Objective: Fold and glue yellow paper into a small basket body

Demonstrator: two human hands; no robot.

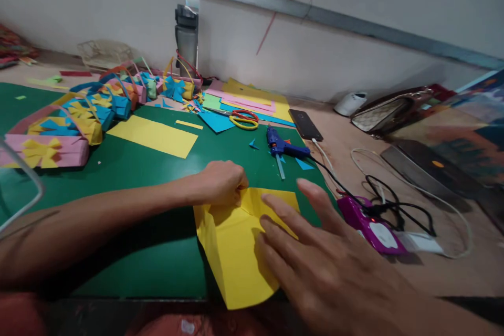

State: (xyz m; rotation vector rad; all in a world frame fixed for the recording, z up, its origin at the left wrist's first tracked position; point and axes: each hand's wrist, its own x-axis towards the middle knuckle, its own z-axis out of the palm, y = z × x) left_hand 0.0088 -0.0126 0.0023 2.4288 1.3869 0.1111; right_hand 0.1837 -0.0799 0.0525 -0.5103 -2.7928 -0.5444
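Observation:
A creased sheet of yellow paper (236, 257), partly folded, lies at the front edge of the green mat (157, 252). My left hand (222, 182) is closed at the paper's far edge, its fingers curled onto a fold there. Over the paper's right side my right hand (315, 252) spreads its fingers, the thumb apart from the rest. Whether those fingertips touch the sheet I cannot tell. Past my hands, a blue glue gun (281, 144) rests on the mat with a glue stick beneath it. A flat yellow rectangle (153, 135) and a narrow yellow strip (189, 124) lie farther left.
Small paper bags with bows (74, 115) line the left side. Red-and-yellow scissors (244, 119) rest by coloured sheets (255, 100). A phone (305, 124), a purple power strip (372, 226) with tangled cables and a speaker-like box (429, 168) occupy the right. A bottle (186, 37) stands behind.

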